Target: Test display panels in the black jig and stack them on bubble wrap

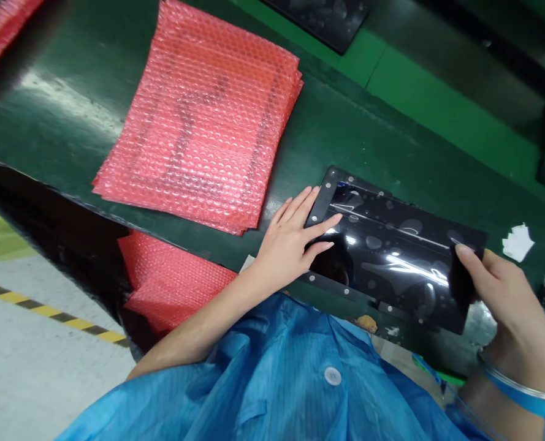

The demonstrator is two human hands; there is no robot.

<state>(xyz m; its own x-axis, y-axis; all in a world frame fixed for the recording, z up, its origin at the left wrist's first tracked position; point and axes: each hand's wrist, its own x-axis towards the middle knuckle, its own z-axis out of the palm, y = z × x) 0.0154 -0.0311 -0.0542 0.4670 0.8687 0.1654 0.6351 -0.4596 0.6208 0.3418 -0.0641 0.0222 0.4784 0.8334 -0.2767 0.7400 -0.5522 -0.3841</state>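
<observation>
A glossy black panel (377, 245) with bubbled clear film on its face lies across a black frame (320, 211) dotted with small silvery round spots. My left hand (290, 236) lies on the left end of the frame and panel, fingers spread and palm down. At the opposite end, my right hand (506, 294) grips the panel's right edge, thumb on top and fingers hidden underneath. The panel's right end reaches past the visible frame; whether it is raised off the bench I cannot tell.
A stack of red bubble-wrap bags (203, 122) lies on the green bench (341, 122), left of the panel. More red bubble wrap (175, 282) hangs below the front edge. White scraps (518, 242) lie at the right. Another black panel (327, 18) is at the back.
</observation>
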